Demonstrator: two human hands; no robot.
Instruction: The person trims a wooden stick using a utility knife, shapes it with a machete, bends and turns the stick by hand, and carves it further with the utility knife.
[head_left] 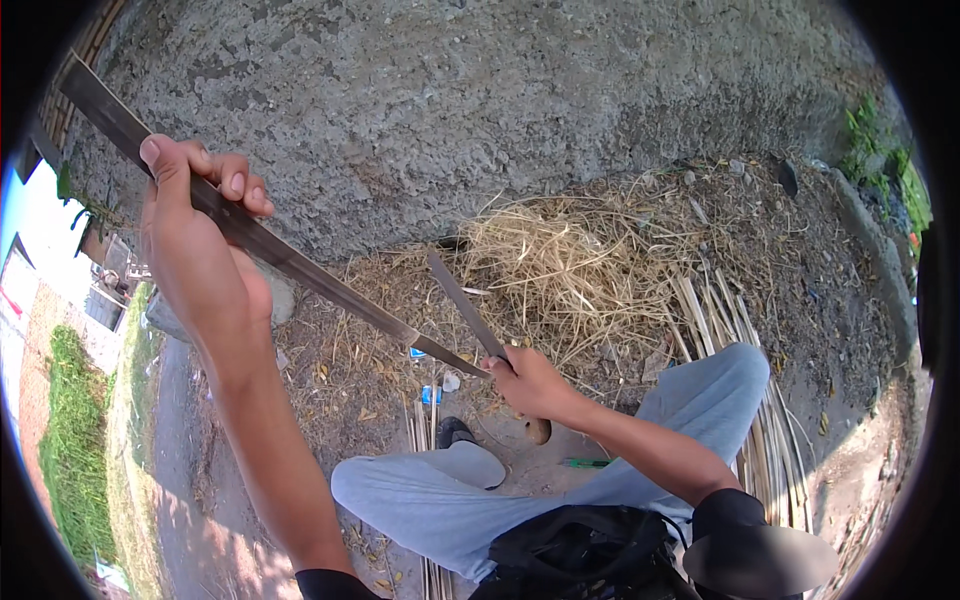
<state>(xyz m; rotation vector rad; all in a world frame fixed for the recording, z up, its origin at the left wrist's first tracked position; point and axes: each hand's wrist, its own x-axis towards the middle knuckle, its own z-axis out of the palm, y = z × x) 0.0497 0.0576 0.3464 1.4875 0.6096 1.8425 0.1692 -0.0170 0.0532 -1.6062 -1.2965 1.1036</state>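
Observation:
My left hand (200, 225) is raised at the left, its thumb and fingers closed round a long dark bamboo strip (300, 268). The strip slants down to the right, from beyond my hand toward my knees. Near its lower end is a pale edge, past which a narrower dark length runs to my right hand (535, 385). That hand is closed round a knife with a long dark blade (462, 300) that points up and to the left. My fingers hide the knife's handle. Whether they also touch the narrow length, I cannot tell.
Pale shavings (570, 270) are heaped by the rough grey wall (480, 120). Split strips (775, 440) lie beside my right knee, with more strips (432, 560) under my left leg. A green tool (585, 463) and small blue packets (431, 395) lie on the dirt.

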